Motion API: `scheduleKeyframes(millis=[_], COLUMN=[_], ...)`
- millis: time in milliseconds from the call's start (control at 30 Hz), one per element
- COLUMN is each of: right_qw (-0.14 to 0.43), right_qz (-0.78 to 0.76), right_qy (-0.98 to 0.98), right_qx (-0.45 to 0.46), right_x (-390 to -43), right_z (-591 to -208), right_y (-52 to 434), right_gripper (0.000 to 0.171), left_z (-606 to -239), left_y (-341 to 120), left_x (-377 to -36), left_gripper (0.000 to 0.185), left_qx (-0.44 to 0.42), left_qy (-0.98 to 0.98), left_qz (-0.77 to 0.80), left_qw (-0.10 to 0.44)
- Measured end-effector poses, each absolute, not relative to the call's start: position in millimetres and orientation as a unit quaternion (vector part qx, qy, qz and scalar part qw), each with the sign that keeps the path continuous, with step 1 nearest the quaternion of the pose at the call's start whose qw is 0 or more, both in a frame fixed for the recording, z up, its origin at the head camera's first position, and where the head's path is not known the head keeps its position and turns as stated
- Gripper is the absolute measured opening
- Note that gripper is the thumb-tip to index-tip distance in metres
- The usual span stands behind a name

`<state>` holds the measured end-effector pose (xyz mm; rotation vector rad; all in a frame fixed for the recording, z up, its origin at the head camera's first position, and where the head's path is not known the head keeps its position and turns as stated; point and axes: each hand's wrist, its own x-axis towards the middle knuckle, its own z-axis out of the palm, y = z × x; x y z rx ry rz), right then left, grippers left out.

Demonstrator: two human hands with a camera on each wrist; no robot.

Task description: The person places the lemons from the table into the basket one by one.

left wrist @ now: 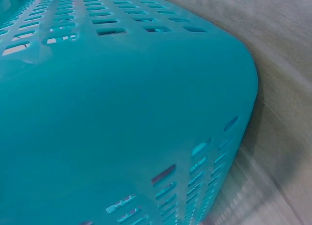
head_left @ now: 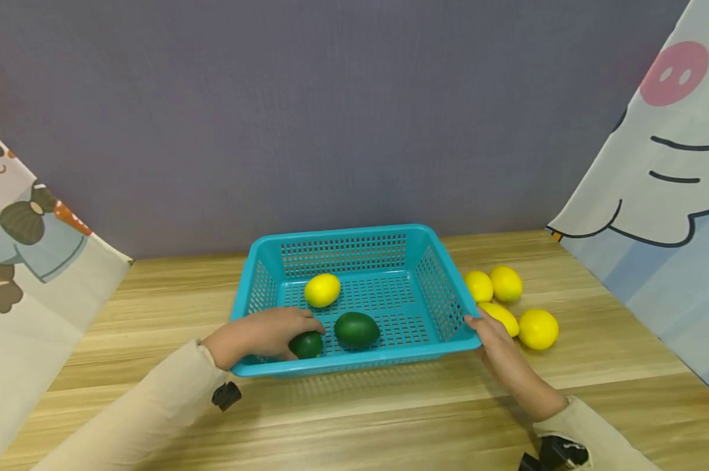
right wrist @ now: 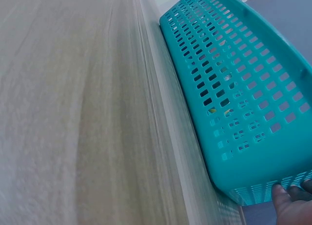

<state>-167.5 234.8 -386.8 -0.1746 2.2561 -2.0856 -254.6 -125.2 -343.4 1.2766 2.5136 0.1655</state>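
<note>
A teal plastic basket stands on the wooden table. In it lie a yellow lemon and a large green fruit. My left hand reaches over the front left rim and curls its fingers around a smaller green fruit on the basket floor. My right hand holds the basket's front right corner, thumb on the rim. In the right wrist view a fingertip touches the basket's wall. The left wrist view shows only the basket's outer wall up close, with no hand in sight.
Several yellow lemons lie on the table just right of the basket, close to my right hand. Cartoon-printed cloths hang at the left and right edges. A grey wall stands behind the table.
</note>
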Motion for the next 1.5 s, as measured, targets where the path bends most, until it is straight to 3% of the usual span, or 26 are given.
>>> scheduleKeyframes(millis=[667,967,1500], right_qw=[0.014,0.012,0.019], right_qz=[-0.678,-0.679,-0.683], right_qy=[0.733,0.733,0.729], right_qx=[-0.048,-0.045,-0.046], right_x=[-167.9,-168.1,-167.1], right_z=[-388.9,-388.2,-386.7], right_y=[234.7,234.6,233.4], right_gripper=[0.052,0.052,0.053], left_z=[-339.5,-323.4,-296.3], left_y=[-136.4,-150.7,-184.0], left_x=[-255.2,-254.1,-258.1], left_gripper=[0.061,0.059,0.055], left_qx=[0.43,0.471,0.422], left_qy=[0.884,0.868,0.882], left_qz=[0.09,0.117,0.206], left_qw=[0.158,0.104,-0.028])
